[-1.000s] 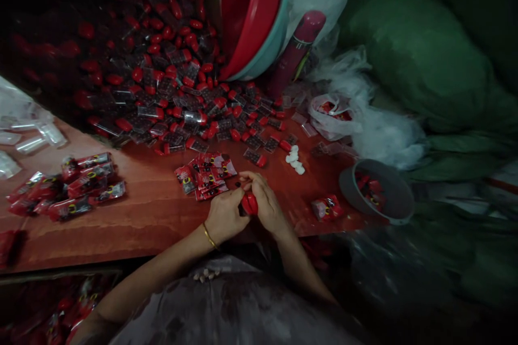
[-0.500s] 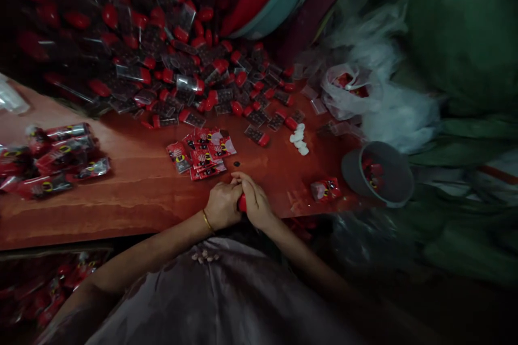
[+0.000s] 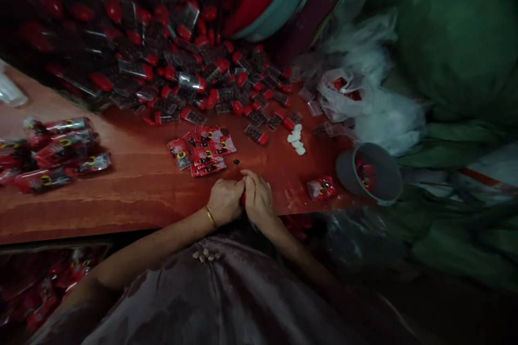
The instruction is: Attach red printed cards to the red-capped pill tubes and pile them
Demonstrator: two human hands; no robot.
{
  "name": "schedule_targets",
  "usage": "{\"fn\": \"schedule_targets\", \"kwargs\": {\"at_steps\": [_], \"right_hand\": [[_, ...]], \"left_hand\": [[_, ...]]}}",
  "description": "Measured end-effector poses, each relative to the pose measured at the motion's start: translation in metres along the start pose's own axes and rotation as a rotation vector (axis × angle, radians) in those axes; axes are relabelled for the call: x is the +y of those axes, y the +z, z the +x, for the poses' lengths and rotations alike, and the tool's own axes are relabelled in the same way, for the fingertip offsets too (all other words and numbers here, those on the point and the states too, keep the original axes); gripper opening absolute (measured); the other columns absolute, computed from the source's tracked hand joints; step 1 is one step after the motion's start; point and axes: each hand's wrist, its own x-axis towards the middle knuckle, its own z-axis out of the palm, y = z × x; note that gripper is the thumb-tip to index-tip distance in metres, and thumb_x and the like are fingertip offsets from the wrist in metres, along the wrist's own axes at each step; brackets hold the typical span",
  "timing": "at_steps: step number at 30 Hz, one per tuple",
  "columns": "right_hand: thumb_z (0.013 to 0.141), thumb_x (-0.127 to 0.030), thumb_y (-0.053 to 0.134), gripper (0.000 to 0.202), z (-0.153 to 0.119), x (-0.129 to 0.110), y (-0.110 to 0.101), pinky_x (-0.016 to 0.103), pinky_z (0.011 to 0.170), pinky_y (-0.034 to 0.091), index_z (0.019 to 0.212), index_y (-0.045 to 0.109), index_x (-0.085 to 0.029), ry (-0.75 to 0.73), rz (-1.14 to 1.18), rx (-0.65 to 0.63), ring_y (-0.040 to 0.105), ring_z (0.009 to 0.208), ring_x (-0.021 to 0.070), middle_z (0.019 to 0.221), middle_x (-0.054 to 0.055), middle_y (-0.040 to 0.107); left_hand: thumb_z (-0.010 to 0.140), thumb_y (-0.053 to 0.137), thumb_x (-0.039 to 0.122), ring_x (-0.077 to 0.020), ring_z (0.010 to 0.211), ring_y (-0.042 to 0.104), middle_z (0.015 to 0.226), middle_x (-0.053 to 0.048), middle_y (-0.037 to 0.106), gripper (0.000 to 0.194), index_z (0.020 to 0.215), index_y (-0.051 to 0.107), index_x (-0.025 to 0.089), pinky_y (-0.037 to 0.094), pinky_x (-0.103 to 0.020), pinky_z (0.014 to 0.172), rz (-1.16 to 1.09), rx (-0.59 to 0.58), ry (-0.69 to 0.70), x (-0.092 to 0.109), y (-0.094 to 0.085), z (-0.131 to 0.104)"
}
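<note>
Both hands meet at the front edge of the table. My left hand (image 3: 225,199), with a gold bangle at the wrist, is closed round a small red plastic piece (image 3: 243,198). My right hand (image 3: 258,197) is closed against its other side. Only a sliver of red shows between the hands; the rest is hidden. Just beyond my fingers lies a small dark round bit (image 3: 237,161). A stack of red printed sachets (image 3: 208,149) sits ahead and to the left. Small white pieces (image 3: 297,140) lie to the right, past a clear tube with a red cap (image 3: 256,134).
A heap of red-capped clear tubes (image 3: 190,83) covers the back. Filled red packets (image 3: 65,145) lie at left. At right are a grey tub (image 3: 368,172) with red items, a red packet (image 3: 321,187) and a white plastic bag (image 3: 343,91). A box of red items (image 3: 44,291) stands below left.
My two hands have closed further together over the red piece, so less of it shows. The view has shifted slightly; the things on the table lie as before.
</note>
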Motion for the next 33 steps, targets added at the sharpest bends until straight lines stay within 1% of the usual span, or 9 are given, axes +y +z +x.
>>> {"fn": "schedule_targets", "kwargs": {"at_steps": [4,8,12,16,19,21,26,30,33], "right_hand": [[0.092,-0.038,0.033,0.038,0.001,0.004,-0.003,0.035,0.077,0.048,0.115,0.053,-0.015,-0.002,0.109,-0.008,0.064,0.089,0.0223,0.099,0.012,0.069],[0.09,-0.039,0.04,0.036,0.001,0.013,-0.001,0.034,0.074,0.05,0.113,0.055,-0.016,-0.064,0.082,0.036,0.066,0.087,0.0227,0.099,0.012,0.069],[0.09,-0.039,0.04,0.036,0.019,0.034,-0.008,0.033,0.07,0.047,0.107,0.061,-0.016,-0.053,-0.094,0.119,0.064,0.078,0.0217,0.093,0.011,0.07],[0.092,-0.036,0.038,0.037,0.043,0.043,-0.022,0.035,0.074,0.043,0.095,0.067,-0.014,-0.087,-0.323,0.183,0.058,0.081,0.0229,0.091,0.012,0.068],[0.091,-0.035,0.042,0.032,0.061,0.027,-0.025,0.036,0.077,0.042,0.097,0.069,-0.017,-0.157,-0.371,0.217,0.054,0.088,0.0237,0.101,0.011,0.065],[0.091,-0.033,0.043,0.03,0.075,0.009,-0.02,0.036,0.082,0.041,0.101,0.068,-0.019,-0.244,-0.33,0.187,0.052,0.093,0.0235,0.105,0.009,0.064],[0.093,-0.033,0.041,0.035,0.113,-0.031,0.014,0.041,0.09,0.039,0.12,0.06,-0.021,-0.373,-0.352,0.022,0.046,0.112,0.0271,0.128,0.011,0.054],[0.092,-0.034,0.043,0.035,0.124,-0.039,0.039,0.049,0.095,0.035,0.121,0.06,-0.024,-0.344,-0.387,-0.088,0.037,0.125,0.0314,0.136,0.011,0.048],[0.091,-0.029,0.047,0.029,0.121,-0.039,0.043,0.049,0.097,0.032,0.113,0.065,-0.025,-0.346,-0.367,-0.067,0.036,0.126,0.0302,0.131,0.008,0.054]], "left_hand": [[0.072,0.051,0.018,-0.0251,0.073,0.063,0.079,-0.013,0.066,0.025,0.096,0.054,0.012,0.047,-0.037,0.069,-0.033,0.042,-0.081,0.004,-0.001,0.002],[0.074,0.054,0.02,-0.0243,0.083,0.063,0.093,-0.012,0.066,0.039,0.112,0.049,0.012,0.049,-0.038,0.074,-0.142,0.075,-0.039,0.004,-0.006,0.002],[0.076,0.06,0.032,-0.0261,0.113,0.053,0.124,-0.016,0.056,0.054,0.124,0.046,0.015,0.043,-0.041,0.094,-0.065,0.259,0.078,-0.007,-0.021,-0.003],[0.087,0.047,0.03,-0.0294,0.128,0.041,0.137,-0.015,0.049,0.042,0.126,0.049,0.016,0.026,-0.05,0.107,0.202,0.447,0.01,-0.033,-0.038,-0.009],[0.088,0.044,0.028,-0.0323,0.132,0.035,0.137,-0.014,0.049,0.04,0.125,0.053,0.016,0.02,-0.053,0.109,0.332,0.456,-0.065,-0.053,-0.045,-0.013],[0.089,0.043,0.027,-0.0312,0.132,0.035,0.135,-0.012,0.051,0.039,0.124,0.055,0.017,0.021,-0.051,0.109,0.356,0.434,-0.077,-0.062,-0.048,-0.016],[0.09,0.041,0.033,-0.0275,0.136,0.03,0.138,-0.011,0.049,0.046,0.133,0.046,0.017,0.021,-0.047,0.11,0.338,0.392,-0.04,-0.076,-0.06,-0.028],[0.091,0.037,0.031,-0.0299,0.135,0.031,0.139,-0.01,0.048,0.042,0.129,0.05,0.017,0.019,-0.05,0.109,0.395,0.425,-0.169,-0.091,-0.072,-0.041],[0.09,0.039,0.028,-0.0321,0.133,0.034,0.135,-0.01,0.052,0.038,0.121,0.058,0.019,0.015,-0.053,0.109,0.457,0.462,-0.263,-0.111,-0.085,-0.052]]}}
